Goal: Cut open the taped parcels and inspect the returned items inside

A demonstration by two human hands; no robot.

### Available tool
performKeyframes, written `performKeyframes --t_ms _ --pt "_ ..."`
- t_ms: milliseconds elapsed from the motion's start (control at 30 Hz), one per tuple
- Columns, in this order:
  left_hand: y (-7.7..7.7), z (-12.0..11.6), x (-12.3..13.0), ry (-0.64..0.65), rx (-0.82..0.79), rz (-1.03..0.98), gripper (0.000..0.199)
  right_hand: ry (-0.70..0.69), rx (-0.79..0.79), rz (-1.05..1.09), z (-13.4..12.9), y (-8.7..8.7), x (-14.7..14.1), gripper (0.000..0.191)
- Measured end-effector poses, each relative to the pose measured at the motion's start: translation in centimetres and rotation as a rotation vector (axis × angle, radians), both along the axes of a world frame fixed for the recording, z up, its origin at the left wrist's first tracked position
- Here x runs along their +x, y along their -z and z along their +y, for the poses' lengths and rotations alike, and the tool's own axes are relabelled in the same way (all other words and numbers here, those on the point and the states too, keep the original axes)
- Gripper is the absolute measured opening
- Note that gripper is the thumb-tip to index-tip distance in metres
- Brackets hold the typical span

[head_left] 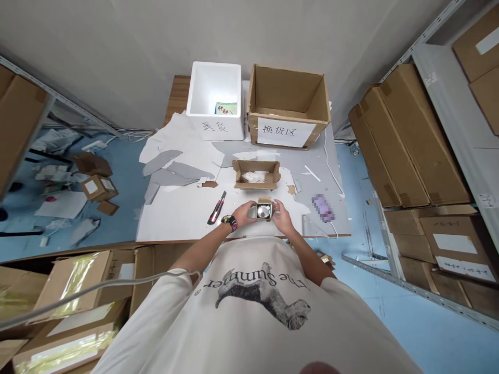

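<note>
A small open box (264,211) with a round shiny item inside is held near the table's front edge. My left hand (245,213), with a watch on the wrist, grips its left side. On its right side my right hand (281,215) is closed round the edge. Just behind them stands an open cardboard box (256,185) with clear wrapping inside. A red and black box cutter (217,208) lies left of my left hand.
At the back of the table (175,223) stand a white foam box (223,127) holding a green packet and a large open carton (325,111). A blurred purple object (323,208) and a white cable lie right. Shelves with cartons flank both sides.
</note>
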State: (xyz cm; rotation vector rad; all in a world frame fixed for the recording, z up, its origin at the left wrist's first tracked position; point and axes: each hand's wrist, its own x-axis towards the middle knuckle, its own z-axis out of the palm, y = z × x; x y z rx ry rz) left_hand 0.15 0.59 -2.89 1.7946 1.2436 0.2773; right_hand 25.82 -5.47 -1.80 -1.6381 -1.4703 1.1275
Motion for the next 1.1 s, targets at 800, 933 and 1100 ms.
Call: performKeyframes --t_ms 800,933,1100 --pt "-4.5 0.2 0.5 0.190 0.107 -0.063 0.058 -0.061 0.020 -0.294 -1.6 -6.2 -3.7 0.111" --pt "-8.4 0.2 0.3 0.237 0.159 -0.129 0.054 -0.102 0.161 -0.244 -2.5 -11.7 -2.7 0.115" --pt "-14.9 5.0 1.1 0.260 0.234 -0.185 0.070 -0.097 0.256 -0.217 1.3 -18.7 -0.4 0.116"
